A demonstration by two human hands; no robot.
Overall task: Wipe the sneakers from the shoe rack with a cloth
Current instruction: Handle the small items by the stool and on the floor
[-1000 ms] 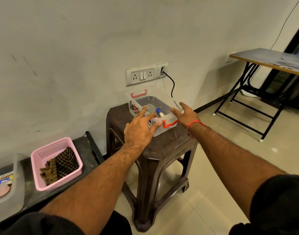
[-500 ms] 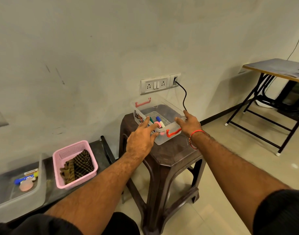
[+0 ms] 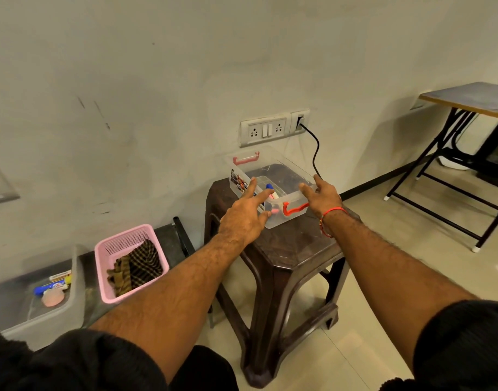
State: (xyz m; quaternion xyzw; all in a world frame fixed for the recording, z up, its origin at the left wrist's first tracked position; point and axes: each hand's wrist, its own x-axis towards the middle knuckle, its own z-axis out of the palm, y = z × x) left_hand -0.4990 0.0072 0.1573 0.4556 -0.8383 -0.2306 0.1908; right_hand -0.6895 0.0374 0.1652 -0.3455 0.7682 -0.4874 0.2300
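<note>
Against a plain grey wall, a glossy dark-brown plastic stool [image 3: 293, 249] bears a clear rectangular box [image 3: 281, 176] with red handles; its side label is unreadable. We see our left hand [image 3: 246, 215] with fingers spread straight at the box's near-left edge, our right hand [image 3: 322, 194] likewise loose at its right rim. The checked cloth [image 3: 136, 268] lies crumpled in a pink perforated basket [image 3: 112, 246], well left of both hands.
</note>
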